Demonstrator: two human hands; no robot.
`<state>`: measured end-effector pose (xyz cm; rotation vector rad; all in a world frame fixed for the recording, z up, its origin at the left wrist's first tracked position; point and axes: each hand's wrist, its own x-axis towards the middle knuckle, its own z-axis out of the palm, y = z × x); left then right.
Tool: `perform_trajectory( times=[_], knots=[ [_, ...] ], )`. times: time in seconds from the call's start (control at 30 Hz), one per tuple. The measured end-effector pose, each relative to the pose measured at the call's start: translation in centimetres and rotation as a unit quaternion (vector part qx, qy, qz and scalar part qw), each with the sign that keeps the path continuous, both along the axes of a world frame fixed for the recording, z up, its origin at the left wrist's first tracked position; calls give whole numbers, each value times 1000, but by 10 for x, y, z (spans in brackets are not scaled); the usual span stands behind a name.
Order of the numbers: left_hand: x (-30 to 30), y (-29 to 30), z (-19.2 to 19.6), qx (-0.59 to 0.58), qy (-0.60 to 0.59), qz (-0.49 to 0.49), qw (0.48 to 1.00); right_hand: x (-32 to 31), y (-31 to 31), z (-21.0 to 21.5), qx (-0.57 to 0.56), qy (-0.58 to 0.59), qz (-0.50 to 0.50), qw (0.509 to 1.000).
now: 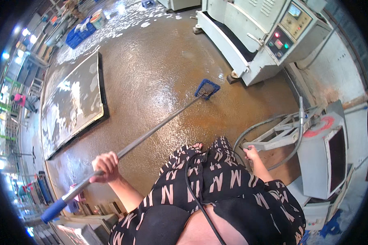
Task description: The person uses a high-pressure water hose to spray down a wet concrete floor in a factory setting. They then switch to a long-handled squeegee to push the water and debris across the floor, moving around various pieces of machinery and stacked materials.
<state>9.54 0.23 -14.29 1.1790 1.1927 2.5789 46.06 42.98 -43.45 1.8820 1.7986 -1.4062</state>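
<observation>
A long grey metal pole (159,125) is held by the person's left hand (106,167), whose grip is closed fully around the shaft, the fingers wrapped over it; the pole is held at a slant, its lower end reaching up the view to a rectangular mop-like head edged in blue pile (210,83), which is set on the wet brown floor (151,73); a smooth blue handle sleeve (55,210) is seen at the other end, beyond the hand.

The right hand (252,153) is placed near the end of a pale grey metal frame (272,141), just beside a looping grey hose (300,136); its fingers are curled, but whether anything is enclosed by that grip cannot be told.

To the left, a large flat rectangular panel with a dark edge (73,102) is laid low, its surface streaked with bright reflections; well apart from it, a blue plastic crate (79,34) is seen near the upper edge. At the upper right, a pale metal machine (229,45) is fitted with a control panel (a red and a green light are lit on it); below it, near the right edge, a grey box-shaped housing (315,163) is marked with a curved red stroke.
</observation>
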Motion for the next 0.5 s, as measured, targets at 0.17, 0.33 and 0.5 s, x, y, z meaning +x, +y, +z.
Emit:
perform_trajectory(
  times=[0.17, 0.33, 0.5],
  knots=[
    [55, -27, -15, -9, -25, 47, 999, 53, 131, -32, 237, 29, 34, 970],
    [135, -26, -22, -28, -67, 127, 989, 70, 176, 80, 343, -175, -63, 921],
    [216, 22, -10, -123, -117, 193, 966, 156, 214, 100, 438, -334, -156, 820]
  ],
)
